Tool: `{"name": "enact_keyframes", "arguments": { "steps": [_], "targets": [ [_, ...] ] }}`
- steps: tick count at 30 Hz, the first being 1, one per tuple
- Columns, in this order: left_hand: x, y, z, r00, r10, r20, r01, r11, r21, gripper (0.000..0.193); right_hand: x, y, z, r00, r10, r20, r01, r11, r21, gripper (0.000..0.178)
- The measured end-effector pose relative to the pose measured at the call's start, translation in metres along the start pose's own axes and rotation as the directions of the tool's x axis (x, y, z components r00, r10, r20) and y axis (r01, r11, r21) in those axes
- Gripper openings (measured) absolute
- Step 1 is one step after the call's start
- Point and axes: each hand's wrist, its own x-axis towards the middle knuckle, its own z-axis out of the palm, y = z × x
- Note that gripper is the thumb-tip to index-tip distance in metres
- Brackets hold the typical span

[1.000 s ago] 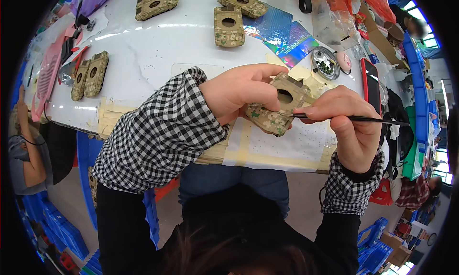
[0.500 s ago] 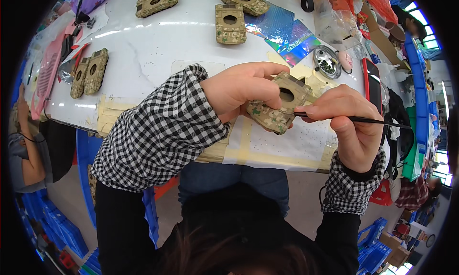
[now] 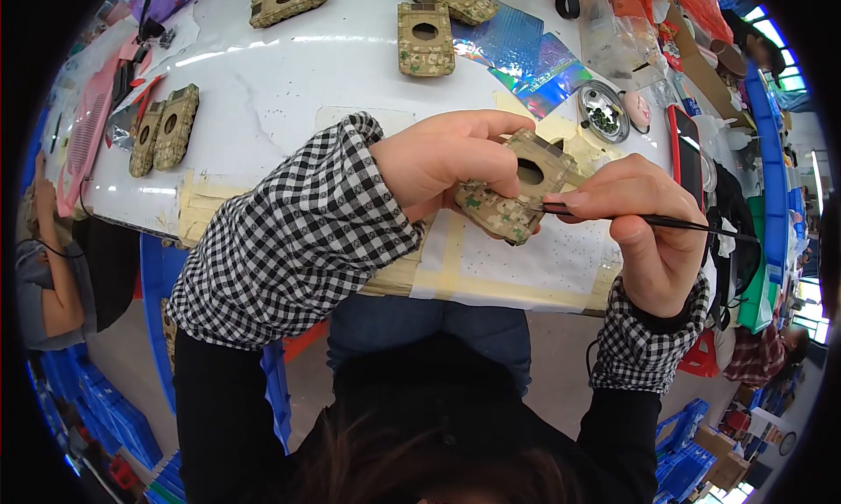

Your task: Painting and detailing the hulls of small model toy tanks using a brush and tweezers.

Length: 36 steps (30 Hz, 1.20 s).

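My left hand [image 3: 464,158] is closed around a small model tank hull [image 3: 495,208] in green, tan and brown camouflage, with a round hole in its top. It holds the hull tilted just above the near edge of the table. My right hand [image 3: 644,211] pinches slim black tweezers [image 3: 679,222] between thumb and fingers. Their tip meets the hull's top beside the round hole. Whether anything tiny sits in the tip is too small to make out. The left fingers partly cover the hull's far left side.
More camouflage hulls lie farther off, one [image 3: 426,47] near the shiny holographic pouches [image 3: 539,70], others [image 3: 175,127] at the left. A round clear dish [image 3: 604,117] holds small dark green bits. A red-edged phone [image 3: 686,149] is at the right. A taped white sheet [image 3: 491,272] lies below the hands.
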Motion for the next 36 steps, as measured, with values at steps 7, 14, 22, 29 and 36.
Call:
{"name": "enact_keyframes", "arguments": {
  "steps": [7, 14, 22, 29, 36],
  "targets": [
    [0.0012, -0.0007, -0.0016, 1.000, -0.010, 0.000, 0.010, 1.000, 0.012, 0.072, -0.0003, 0.0005, -0.0001, 1.000, 0.005, -0.003, -0.005, 1.000, 0.021, 0.017],
    [0.0020, -0.0007, -0.0023, 1.000, -0.009, -0.001, 0.009, 0.999, 0.039, 0.073, 0.0004, 0.0037, -0.0011, 1.000, -0.015, 0.013, 0.015, 1.000, 0.021, 0.017],
    [0.0012, -0.0005, -0.0012, 1.000, -0.013, -0.018, 0.014, 0.998, 0.055, 0.072, 0.0006, 0.0032, 0.0004, 1.000, 0.019, -0.001, -0.018, 0.998, 0.057, 0.018],
    [0.0014, -0.0003, -0.0018, 1.000, -0.019, -0.006, 0.019, 0.999, 0.045, 0.073, 0.0009, 0.0035, 0.0004, 1.000, 0.012, -0.003, -0.012, 0.999, 0.049, 0.018],
    [0.0016, -0.0011, -0.0015, 1.000, -0.005, -0.006, 0.005, 0.999, 0.041, 0.073, -0.0001, 0.0049, 0.0014, 1.000, 0.022, -0.005, -0.021, 0.998, 0.057, 0.019]
  ]
}}
